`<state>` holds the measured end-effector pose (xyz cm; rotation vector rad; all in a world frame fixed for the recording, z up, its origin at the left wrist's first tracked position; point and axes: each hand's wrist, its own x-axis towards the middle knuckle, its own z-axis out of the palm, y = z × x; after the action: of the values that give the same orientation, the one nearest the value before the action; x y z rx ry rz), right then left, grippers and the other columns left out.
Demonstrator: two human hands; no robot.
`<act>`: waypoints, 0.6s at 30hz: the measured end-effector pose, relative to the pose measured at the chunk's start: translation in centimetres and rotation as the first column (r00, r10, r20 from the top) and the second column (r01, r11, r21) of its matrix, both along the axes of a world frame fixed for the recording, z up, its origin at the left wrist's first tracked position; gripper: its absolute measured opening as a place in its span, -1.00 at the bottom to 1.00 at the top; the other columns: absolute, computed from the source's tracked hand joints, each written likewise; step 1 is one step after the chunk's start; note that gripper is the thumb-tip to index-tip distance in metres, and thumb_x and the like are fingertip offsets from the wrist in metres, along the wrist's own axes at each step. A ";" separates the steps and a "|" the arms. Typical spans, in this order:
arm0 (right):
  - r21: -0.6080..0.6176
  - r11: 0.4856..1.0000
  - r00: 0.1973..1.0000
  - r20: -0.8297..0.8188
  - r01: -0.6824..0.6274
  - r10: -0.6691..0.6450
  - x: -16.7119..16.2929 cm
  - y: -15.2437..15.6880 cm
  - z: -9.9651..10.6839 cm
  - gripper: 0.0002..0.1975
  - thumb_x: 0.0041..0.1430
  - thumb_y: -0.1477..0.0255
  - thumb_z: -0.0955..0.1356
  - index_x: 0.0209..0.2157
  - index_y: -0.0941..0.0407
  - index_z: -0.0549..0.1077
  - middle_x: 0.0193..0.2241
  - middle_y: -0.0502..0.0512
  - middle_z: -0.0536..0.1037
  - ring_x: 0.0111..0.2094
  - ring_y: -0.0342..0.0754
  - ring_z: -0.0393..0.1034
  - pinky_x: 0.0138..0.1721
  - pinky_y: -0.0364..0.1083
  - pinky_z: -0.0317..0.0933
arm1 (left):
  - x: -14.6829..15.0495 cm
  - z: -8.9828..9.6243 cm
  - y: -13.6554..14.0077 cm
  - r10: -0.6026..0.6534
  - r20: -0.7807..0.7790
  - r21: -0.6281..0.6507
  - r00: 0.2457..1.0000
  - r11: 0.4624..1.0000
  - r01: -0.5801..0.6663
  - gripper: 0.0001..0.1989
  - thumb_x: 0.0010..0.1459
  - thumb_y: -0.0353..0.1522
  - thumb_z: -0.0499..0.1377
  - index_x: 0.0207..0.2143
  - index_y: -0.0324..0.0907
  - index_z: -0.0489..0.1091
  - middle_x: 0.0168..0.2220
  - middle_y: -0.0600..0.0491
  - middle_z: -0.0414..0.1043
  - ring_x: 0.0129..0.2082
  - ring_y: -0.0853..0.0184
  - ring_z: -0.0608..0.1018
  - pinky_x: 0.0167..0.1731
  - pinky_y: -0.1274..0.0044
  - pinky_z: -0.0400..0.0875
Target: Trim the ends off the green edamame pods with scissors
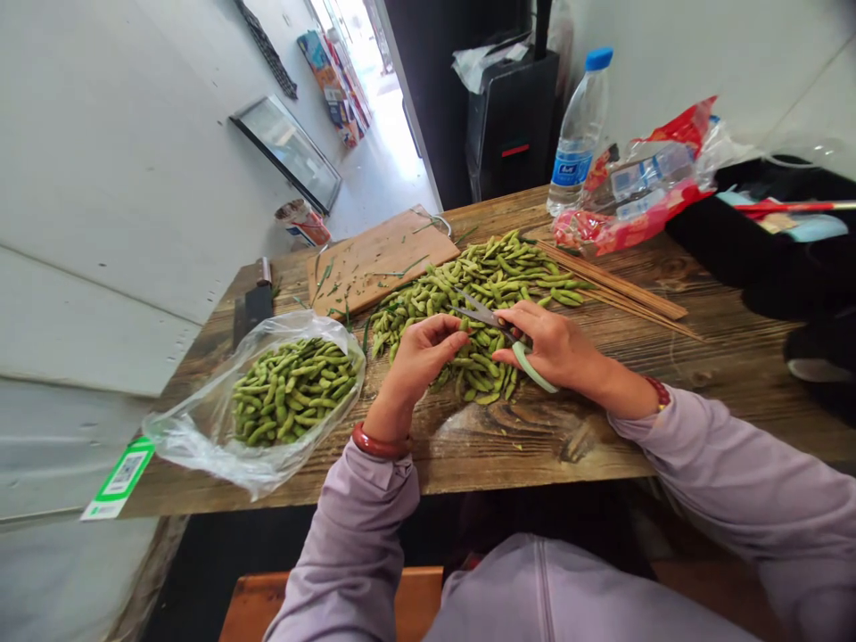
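Note:
My right hand (pixel 552 343) is closed round a pair of scissors (pixel 482 314) with pale green handles; the blades are parted and point left. Just left of the blades, my left hand (pixel 428 352) pinches an edamame pod (pixel 463 327) between thumb and fingers, mostly hidden by them. Beneath and beyond both hands spreads a heap of green edamame pods (pixel 491 267) on the wooden table (pixel 481 455). Left of my left hand lies an open clear plastic bag (pixel 207 437) holding more edamame pods (pixel 294 388).
A cutting board (pixel 381 254) with green scraps lies behind the heap, and a cleaver (pixel 254 308) rests at the left. Wooden sticks (pixel 621 290) lie right of the pods. Farther back stand a water bottle (pixel 580 134) and red plastic packaging (pixel 635 214); dark items crowd the right end.

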<state>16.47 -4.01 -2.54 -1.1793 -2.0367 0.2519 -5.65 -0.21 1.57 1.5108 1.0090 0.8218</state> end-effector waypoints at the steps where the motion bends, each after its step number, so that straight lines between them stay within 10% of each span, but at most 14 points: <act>1: 0.002 1.000 1.000 0.000 -0.016 0.016 0.0 0.0 0.0 -0.53 0.16 0.33 0.48 0.07 0.13 0.42 -0.16 0.20 0.53 -0.28 0.07 0.47 -0.22 0.05 0.39 | 0.2 0.0 -0.1 0.005 0.030 -0.019 1.000 1.000 -0.005 -0.74 0.03 -0.23 0.36 -0.33 -0.25 0.51 -0.46 0.10 0.44 -0.55 0.51 0.28 -0.54 0.60 0.15; 18: 0.036 0.994 0.993 0.054 -0.104 0.102 -0.2 -0.2 -0.2 -0.51 0.17 0.27 0.48 0.07 0.16 0.39 -0.15 0.24 0.51 -0.18 0.14 0.47 -0.16 0.07 0.41 | 0.9 -0.1 -0.5 -0.020 0.095 0.016 0.995 1.000 0.018 -0.74 0.00 -0.21 0.41 -0.38 -0.24 0.60 -0.50 0.06 0.48 -0.53 0.46 0.35 -0.50 0.59 0.21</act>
<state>16.31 -4.17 -2.72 -1.0687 -2.1419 0.2327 -4.74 -0.70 1.50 1.4783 0.9186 0.8815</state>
